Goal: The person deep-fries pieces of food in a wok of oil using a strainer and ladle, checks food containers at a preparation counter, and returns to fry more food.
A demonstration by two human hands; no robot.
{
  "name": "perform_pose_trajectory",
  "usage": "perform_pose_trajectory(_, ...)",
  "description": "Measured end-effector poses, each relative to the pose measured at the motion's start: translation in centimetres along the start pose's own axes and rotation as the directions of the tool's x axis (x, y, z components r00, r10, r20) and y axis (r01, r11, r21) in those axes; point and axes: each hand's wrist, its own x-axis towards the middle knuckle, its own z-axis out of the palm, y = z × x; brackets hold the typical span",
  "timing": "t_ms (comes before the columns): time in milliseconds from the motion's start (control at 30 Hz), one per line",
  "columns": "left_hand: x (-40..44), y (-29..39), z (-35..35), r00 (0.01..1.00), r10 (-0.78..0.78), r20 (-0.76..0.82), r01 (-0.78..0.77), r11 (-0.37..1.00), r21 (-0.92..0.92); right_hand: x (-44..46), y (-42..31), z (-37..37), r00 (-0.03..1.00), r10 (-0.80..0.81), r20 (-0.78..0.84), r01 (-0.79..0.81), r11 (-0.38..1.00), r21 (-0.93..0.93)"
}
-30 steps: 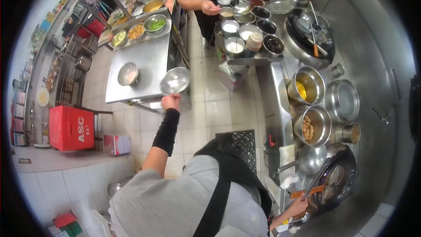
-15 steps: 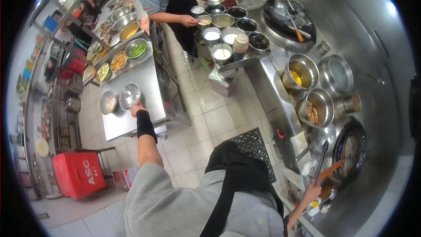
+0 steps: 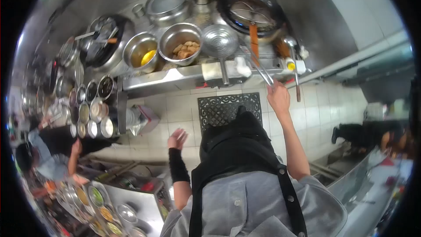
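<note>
My right hand (image 3: 279,96) is closed around the end of a pair of metal tongs (image 3: 263,72). The tongs point up and left over the stove's front edge, close to the orange-brown wooden handle (image 3: 254,39) of a wire strainer lying in the wok (image 3: 250,11). Over the floor, my left hand (image 3: 177,139) is open and holds nothing; a dark band covers that wrist. A perforated ladle (image 3: 220,41) rests on the stove left of the tongs, its handle reaching over the front edge. White cloths (image 3: 239,67) lie beneath it.
Along the stove stand a pot with brown pieces (image 3: 180,44), a pot with yellow liquid (image 3: 140,52) and a lidded pot (image 3: 168,4). A person (image 3: 50,153) works at the left near seasoning tubs (image 3: 94,109). A steel table (image 3: 140,199) with bowls stands at lower left.
The view has turned from the steel table toward the stove. My left hand has left the metal bowl on that table and is now free. My right hand keeps its hold on the tongs.
</note>
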Motion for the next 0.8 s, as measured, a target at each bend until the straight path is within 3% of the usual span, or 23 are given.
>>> perform_pose_trajectory(33, 0.3, -0.2, 4.1, 0.996, -0.091, 0.008, 0.091, 0.995, 0.042, -0.8, 1.0, -0.8, 1.000, 0.006, 0.005, -0.007, 0.996, 0.091)
perform_pose_trajectory(133, 1.7, -0.3, 12.6, 0.981, -0.150, 0.123, 0.084, 0.900, 0.427, -3.5, 3.8, -3.0, 0.997, 0.040, -0.068, -0.013, 0.936, 0.352)
perform_pose_trajectory(267, 6.2, -1.9, 17.7, 0.979, -0.179, 0.100, 0.041, 0.647, 0.761, -5.8, 8.8, -6.0, 0.950, 0.238, -0.203, -0.112, 0.865, 0.489)
perform_pose_trajectory(333, 8.4, -3.2, 19.1, 0.975, -0.211, 0.064, 0.046, 0.480, 0.876, -7.5, 13.7, -6.0, 0.901, 0.386, -0.198, -0.264, 0.851, 0.455)
perform_pose_trajectory(367, 10.5, -4.3, 18.7, 0.938, -0.210, 0.276, -0.215, 0.274, 0.937, -8.7, 16.6, -5.8, 0.868, 0.458, -0.194, -0.342, 0.833, 0.435)
perform_pose_trajectory(400, 13.1, -5.5, 17.3, 0.846, -0.262, 0.465, -0.466, 0.063, 0.883, -10.0, 19.4, -5.8, 0.825, 0.543, -0.157, -0.435, 0.787, 0.437)
perform_pose_trajectory(467, 15.8, -8.4, 16.4, 0.715, -0.412, 0.565, -0.667, -0.158, 0.728, -12.4, 24.8, -5.5, 0.711, 0.699, -0.078, -0.607, 0.666, 0.433)
perform_pose_trajectory(500, 16.5, -10.1, 16.9, 0.718, -0.461, 0.521, -0.654, -0.191, 0.732, -13.1, 27.5, -5.3, 0.669, 0.742, -0.031, -0.637, 0.594, 0.491)
perform_pose_trajectory(567, 16.2, -12.5, 19.8, 0.649, -0.628, 0.429, -0.739, -0.385, 0.553, -14.9, 31.9, -4.8, 0.566, 0.821, 0.073, -0.687, 0.420, 0.593)
perform_pose_trajectory(600, 16.0, -13.8, 21.3, 0.604, -0.702, 0.376, -0.784, -0.441, 0.436, -14.9, 33.3, -5.3, 0.433, 0.856, 0.284, -0.701, 0.121, 0.702)
perform_pose_trajectory(633, 13.6, -14.6, 24.4, 0.533, -0.766, 0.358, -0.846, -0.475, 0.242, -15.1, 35.5, -4.1, 0.372, 0.833, 0.409, -0.626, -0.100, 0.773)
perform_pose_trajectory(667, 11.4, -16.2, 27.3, 0.719, -0.633, 0.287, -0.613, -0.383, 0.691, -15.1, 38.1, -1.8, 0.333, 0.782, 0.527, -0.517, -0.316, 0.796)
perform_pose_trajectory(700, 9.1, -17.8, 30.3, 0.852, -0.513, 0.102, -0.221, -0.177, 0.959, -14.9, 40.7, 0.1, 0.320, 0.707, 0.631, -0.380, -0.514, 0.769)
perform_pose_trajectory(733, 8.1, -19.4, 32.7, 0.889, -0.432, -0.153, 0.215, 0.098, 0.972, -13.5, 42.1, 1.5, 0.292, 0.669, 0.683, -0.328, -0.601, 0.729)
perform_pose_trajectory(767, 8.4, -20.6, 34.2, 0.886, -0.443, -0.137, 0.245, 0.198, 0.949, -11.7, 43.2, 3.2, 0.271, 0.623, 0.734, -0.269, -0.683, 0.679)
perform_pose_trajectory(800, 9.2, -21.8, 35.4, 0.885, -0.450, -0.119, 0.274, 0.297, 0.915, -10.9, 45.6, 6.8, 0.315, 0.574, 0.756, -0.272, -0.709, 0.651)
